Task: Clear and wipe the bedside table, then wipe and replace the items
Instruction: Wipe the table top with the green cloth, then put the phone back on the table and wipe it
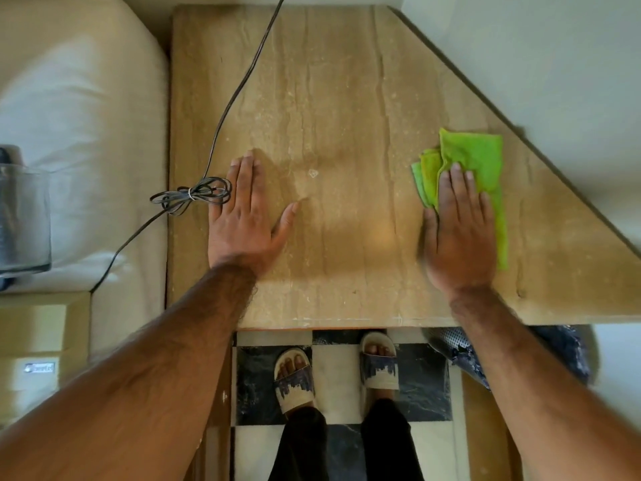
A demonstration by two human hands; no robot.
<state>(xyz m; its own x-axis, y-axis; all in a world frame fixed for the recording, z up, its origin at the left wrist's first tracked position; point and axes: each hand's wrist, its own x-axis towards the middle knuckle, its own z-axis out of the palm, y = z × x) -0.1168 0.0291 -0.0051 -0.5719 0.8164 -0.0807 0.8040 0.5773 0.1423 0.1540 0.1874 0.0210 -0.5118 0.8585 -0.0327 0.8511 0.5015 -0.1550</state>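
Observation:
The bedside table [340,98] has a beige stone top with a slanted right edge. My left hand [242,216] lies flat on it, palm down, fingers spread, holding nothing. My right hand [458,230] presses flat on a folded green cloth [478,161] near the table's right side, close to the slanted edge. A dark cable [239,88] runs from the back across the top, and its tied coil [192,196] rests at the left edge beside my left hand.
A cream bed [76,126] borders the table on the left, with a glass container [24,216] standing on it. A pale wall runs along the slanted edge. Below are a black-and-white checkered floor [340,376], my sandalled feet and a patterned dark fabric [569,348].

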